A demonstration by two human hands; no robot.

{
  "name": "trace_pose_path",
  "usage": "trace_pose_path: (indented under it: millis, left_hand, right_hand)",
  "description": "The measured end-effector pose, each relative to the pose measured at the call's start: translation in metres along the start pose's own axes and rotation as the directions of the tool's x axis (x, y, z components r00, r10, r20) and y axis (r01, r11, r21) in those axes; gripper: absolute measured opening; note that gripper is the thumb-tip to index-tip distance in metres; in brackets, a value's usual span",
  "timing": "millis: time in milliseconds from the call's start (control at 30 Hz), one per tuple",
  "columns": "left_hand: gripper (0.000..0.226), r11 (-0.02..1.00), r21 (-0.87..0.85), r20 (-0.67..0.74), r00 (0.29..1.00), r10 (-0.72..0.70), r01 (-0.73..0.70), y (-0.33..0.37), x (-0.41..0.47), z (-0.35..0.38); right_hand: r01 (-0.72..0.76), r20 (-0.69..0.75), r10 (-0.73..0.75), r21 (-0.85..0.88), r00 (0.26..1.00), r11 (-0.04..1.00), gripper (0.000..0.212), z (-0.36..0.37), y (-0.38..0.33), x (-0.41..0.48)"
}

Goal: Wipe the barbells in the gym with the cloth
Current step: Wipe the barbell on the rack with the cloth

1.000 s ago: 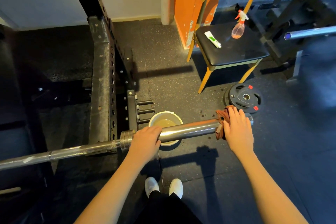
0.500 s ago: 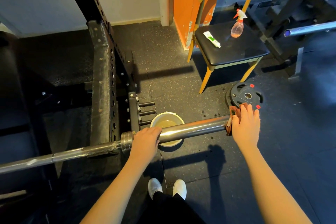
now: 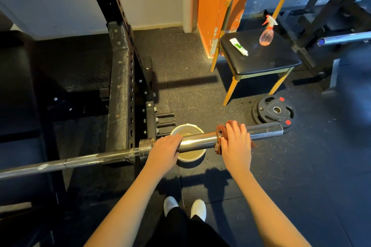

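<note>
Inward along the barbell [image 3: 197, 140] the cloth [image 3: 220, 128] is found drawn since half a second earlier, so that the sleeve's outer end, covered then, is now left bare. The cloth is wrapped round the middle of the sleeve and is gripped there by the right hand [image 3: 235, 144], whose fingers are curled over the top. The sleeve is clasped just beside its collar by the left hand [image 3: 163, 151], fingers bent round it. Between the two hands a stretch of bright metal is exposed, and under it a bucket [image 3: 186, 125] is seen on the floor [image 3: 281, 166]. The thin shaft is carried leftward past the rack [image 3: 119, 86] to the frame's left edge. Beyond the sleeve's free end a weight plate [image 3: 274, 111] is laid flat, near it in the picture. Open floor is left to the right and toward the shoes [image 3: 184, 207]. Farther back, a spray bottle [image 3: 266, 35] is stood near the far right corner of the chair [image 3: 259, 62] seat and a tube [image 3: 239, 46] is laid by its left edge.
</note>
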State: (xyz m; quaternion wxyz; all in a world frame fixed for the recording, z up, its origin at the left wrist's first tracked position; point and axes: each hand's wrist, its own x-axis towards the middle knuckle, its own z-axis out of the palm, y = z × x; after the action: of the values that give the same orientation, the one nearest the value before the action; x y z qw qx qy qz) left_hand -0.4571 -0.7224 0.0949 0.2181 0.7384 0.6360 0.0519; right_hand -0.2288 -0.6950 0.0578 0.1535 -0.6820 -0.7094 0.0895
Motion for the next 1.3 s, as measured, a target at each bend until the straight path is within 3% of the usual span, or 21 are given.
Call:
trace_pose_path:
  millis: [267,600,867,1033,1200,1300]
  left_hand:
    - [0.046,0.996,0.052,-0.047,0.997,-0.066,0.068,-0.032,-0.026,-0.011]
    - [0.051,0.992,-0.109,-0.147,0.986,-0.073,0.057,-0.07,-0.051,-0.023]
    - [0.05,0.986,-0.118,-0.113,0.985,-0.13,0.116,-0.116,-0.074,-0.027]
    - [0.051,0.981,-0.147,-0.092,0.985,-0.143,0.129,-0.14,-0.09,-0.03]
    - [0.051,0.978,-0.156,-0.132,0.978,-0.16,0.139,-0.162,-0.104,-0.035]
    - [0.052,0.97,-0.135,-0.159,0.962,-0.22,0.2,-0.182,-0.114,-0.035]
  right_hand:
    - [0.099,0.161,-0.088,-0.064,0.983,0.993,0.052,0.024,-0.065,-0.017]
    - [0.19,0.101,-0.18,-0.093,0.978,0.977,0.062,0.046,-0.136,-0.032]
    - [0.181,0.133,-0.172,-0.06,0.976,0.982,0.06,0.059,-0.169,-0.039]
    - [0.125,0.172,-0.137,0.08,0.976,0.989,0.043,0.054,-0.171,-0.037]
    - [0.009,0.146,-0.069,0.373,0.987,0.928,0.031,0.033,-0.188,-0.03]
    - [0.084,0.259,-0.19,0.372,0.947,0.925,0.036,0.038,-0.219,-0.036]
